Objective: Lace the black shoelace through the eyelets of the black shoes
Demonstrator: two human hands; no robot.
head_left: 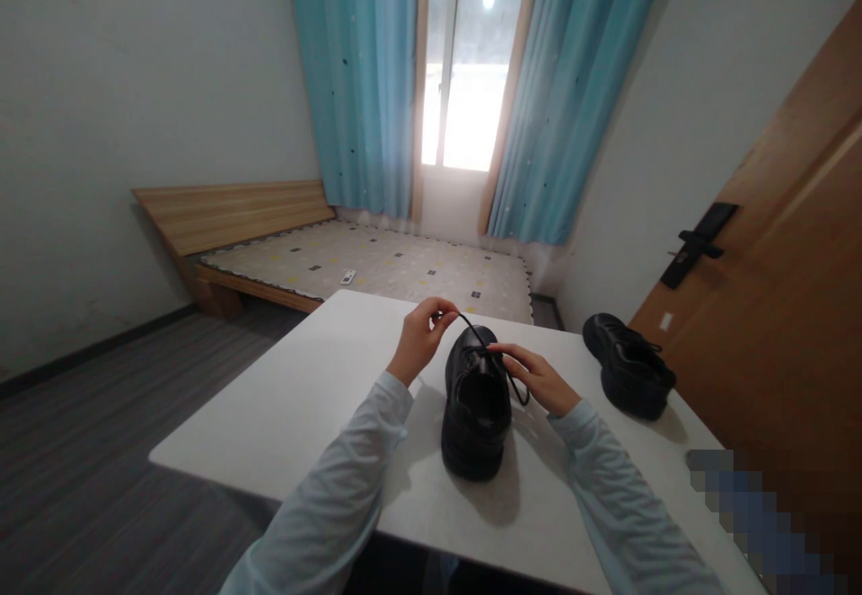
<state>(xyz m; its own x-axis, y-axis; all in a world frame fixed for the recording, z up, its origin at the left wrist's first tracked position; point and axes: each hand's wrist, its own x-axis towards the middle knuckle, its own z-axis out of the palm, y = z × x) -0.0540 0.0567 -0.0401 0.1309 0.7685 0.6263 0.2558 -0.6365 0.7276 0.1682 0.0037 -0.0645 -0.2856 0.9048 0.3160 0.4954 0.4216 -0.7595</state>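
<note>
A black lace-up shoe (475,406) stands on the white table (303,398), heel toward me. My left hand (422,336) is raised just left of the shoe's toe and pinches one end of the black shoelace (471,329), pulled taut up and to the left. My right hand (535,376) rests against the shoe's right side at the eyelets, fingers on the other part of the lace, which loops down beside the shoe. Both arms wear pale blue sleeves.
A second black shoe (628,364) sits at the table's right edge. A wooden door (774,308) with a black handle stands close on the right. Beyond the table are a low bed (377,263), blue curtains and a bright window.
</note>
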